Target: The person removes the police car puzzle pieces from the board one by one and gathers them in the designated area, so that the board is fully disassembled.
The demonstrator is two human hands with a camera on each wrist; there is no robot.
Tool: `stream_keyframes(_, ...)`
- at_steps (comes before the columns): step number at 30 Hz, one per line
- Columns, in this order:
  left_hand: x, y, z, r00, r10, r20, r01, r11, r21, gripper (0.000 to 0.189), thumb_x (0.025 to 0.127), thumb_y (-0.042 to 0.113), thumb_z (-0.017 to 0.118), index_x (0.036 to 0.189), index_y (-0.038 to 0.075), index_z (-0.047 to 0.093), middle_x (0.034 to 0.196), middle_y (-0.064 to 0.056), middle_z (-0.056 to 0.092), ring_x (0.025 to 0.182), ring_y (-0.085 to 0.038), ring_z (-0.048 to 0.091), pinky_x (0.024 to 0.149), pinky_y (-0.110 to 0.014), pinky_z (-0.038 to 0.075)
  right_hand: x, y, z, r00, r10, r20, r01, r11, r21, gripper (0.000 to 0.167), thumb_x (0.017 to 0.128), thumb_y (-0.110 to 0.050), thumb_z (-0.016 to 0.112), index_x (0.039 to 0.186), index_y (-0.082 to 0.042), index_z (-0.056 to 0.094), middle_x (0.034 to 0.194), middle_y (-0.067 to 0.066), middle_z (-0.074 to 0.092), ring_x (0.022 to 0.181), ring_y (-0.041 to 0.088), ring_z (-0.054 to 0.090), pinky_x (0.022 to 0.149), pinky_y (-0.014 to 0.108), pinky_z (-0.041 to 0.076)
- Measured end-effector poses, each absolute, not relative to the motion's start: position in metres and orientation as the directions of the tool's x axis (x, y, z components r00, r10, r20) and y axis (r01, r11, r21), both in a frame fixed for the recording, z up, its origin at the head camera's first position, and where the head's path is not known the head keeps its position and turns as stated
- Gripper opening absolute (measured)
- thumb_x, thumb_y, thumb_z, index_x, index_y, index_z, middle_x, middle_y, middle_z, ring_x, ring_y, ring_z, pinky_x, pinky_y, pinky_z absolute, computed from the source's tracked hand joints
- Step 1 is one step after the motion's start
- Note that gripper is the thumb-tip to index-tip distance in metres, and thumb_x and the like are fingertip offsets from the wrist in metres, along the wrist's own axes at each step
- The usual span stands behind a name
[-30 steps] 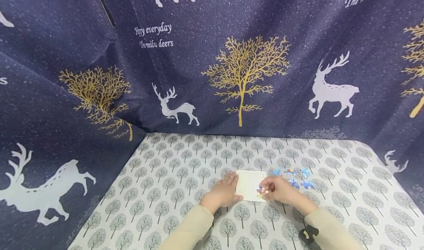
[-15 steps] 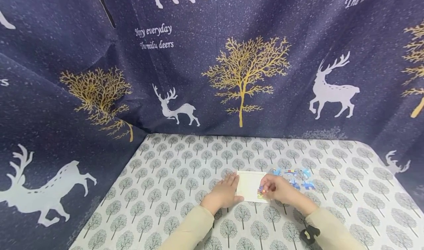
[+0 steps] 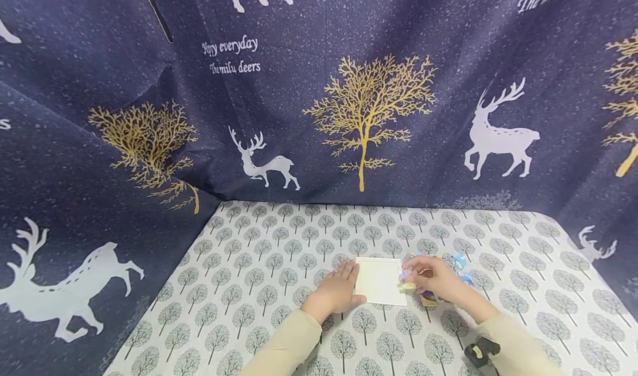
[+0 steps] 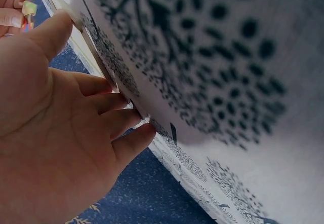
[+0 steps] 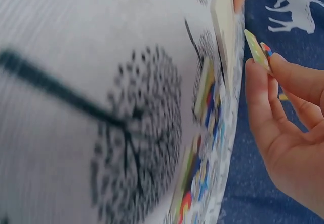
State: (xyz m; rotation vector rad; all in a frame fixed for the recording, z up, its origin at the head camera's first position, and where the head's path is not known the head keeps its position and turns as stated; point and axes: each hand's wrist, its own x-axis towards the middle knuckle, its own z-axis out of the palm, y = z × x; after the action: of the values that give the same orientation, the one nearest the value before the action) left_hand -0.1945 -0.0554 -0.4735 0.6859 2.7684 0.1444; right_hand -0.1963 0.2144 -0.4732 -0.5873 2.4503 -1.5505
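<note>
A pale cream puzzle tray (image 3: 381,282) with a raised rim lies on the table. My left hand (image 3: 335,290) rests against the tray's left edge, its fingers straight; the left wrist view shows the palm (image 4: 66,127) and fingertips along that edge. At the tray's right edge, my right hand (image 3: 436,279) pinches a colourful jigsaw piece (image 3: 407,281) between thumb and fingers. In the right wrist view the piece (image 5: 258,51) is held tilted, raised above the table. Several other jigsaw pieces (image 3: 461,262) lie right of the tray, partly hidden behind the right hand.
A white tablecloth (image 3: 269,320) printed with grey trees covers the table. Dark blue curtains (image 3: 279,99) with deer and golden trees hang behind and at the left. A black device (image 3: 481,351) is strapped at the right sleeve.
My right hand has moved right from the tray's lower right corner to its right edge, carrying the pinched jigsaw piece. My left hand has stayed in place.
</note>
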Motion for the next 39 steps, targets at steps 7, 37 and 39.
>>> stream_keyframes(7,-0.195,-0.055,-0.475,-0.851,0.466,-0.243,0.436,0.884,0.170,0.081,0.093,0.051,0.052,0.152,0.005,0.023,0.160,-0.010,0.016,0.146,-0.028,0.018,0.116,-0.042,0.024,-0.191,0.246,-0.468,-0.916,-0.399,0.047,-0.204,0.362,-0.910,0.034,0.092,-0.007,0.063,0.120,0.010,0.056,0.092,0.016,0.060,0.081,0.017,0.068,0.067,0.035,0.059)
stream_keyframes(37,-0.197,-0.054,-0.476,-0.848,0.469,-0.249,0.435,0.882,0.178,0.081,0.093,0.051,0.052,0.152,0.004,0.022,0.159,-0.011,0.017,0.146,-0.027,0.018,0.116,-0.043,0.023,-0.157,0.331,-0.486,-0.945,-0.324,-0.046,-0.117,0.465,-0.878,0.035,0.091,-0.004,0.062,0.112,0.022,0.052,0.087,0.009,0.066,0.071,0.011,0.065,0.062,0.033,0.059)
stream_keyframes(39,-0.197,-0.054,-0.476,-0.847,0.471,-0.246,0.438,0.881,0.179,0.081,0.093,0.051,0.052,0.152,0.004,0.023,0.159,-0.011,0.017,0.145,-0.027,0.018,0.116,-0.043,0.023,-0.157,0.329,-0.486,-0.952,-0.302,-0.056,-0.104,0.489,-0.866,0.034,0.090,-0.003,0.063,0.111,0.021,0.053,0.085,0.009,0.065,0.069,0.010,0.065,0.061,0.032,0.059)
